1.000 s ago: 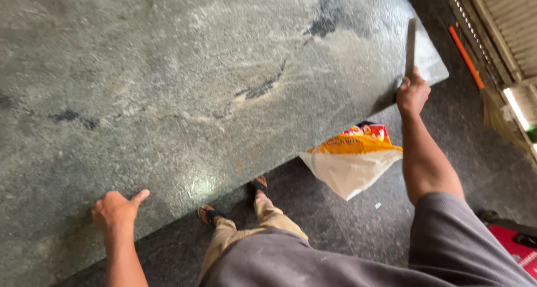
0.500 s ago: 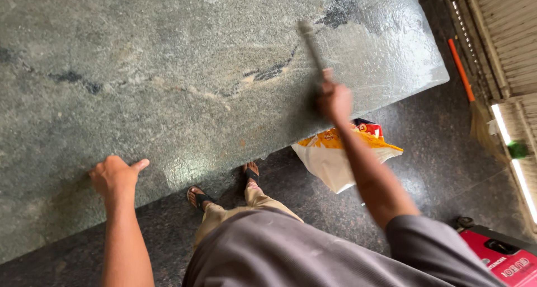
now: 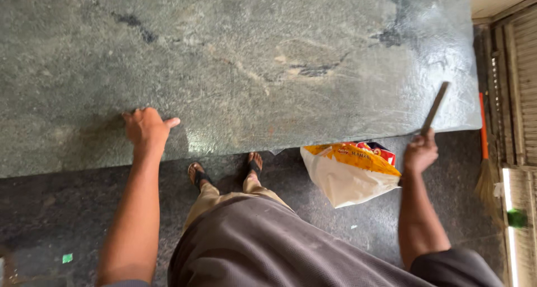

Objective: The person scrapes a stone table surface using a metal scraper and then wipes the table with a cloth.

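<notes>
A large green-grey stone slab [image 3: 251, 57] fills the upper part of the head view. My left hand [image 3: 144, 126] rests flat on its near edge, fingers apart. My right hand [image 3: 420, 151] is closed around the lower end of a thin dark flat bar [image 3: 435, 108], which slants up over the slab's near right corner. My feet in sandals [image 3: 224, 172] stand on the dark floor just below the slab's edge.
A white and yellow plastic sack [image 3: 348, 172] lies on the floor under the slab's edge, beside my right arm. A broom with an orange handle [image 3: 484, 153] leans at the right, next to a slatted shutter [image 3: 520, 74].
My right hand swept the bar from the far right corner in over the slab, and now it is back at the near right edge. The left hand stayed on the slab's edge.
</notes>
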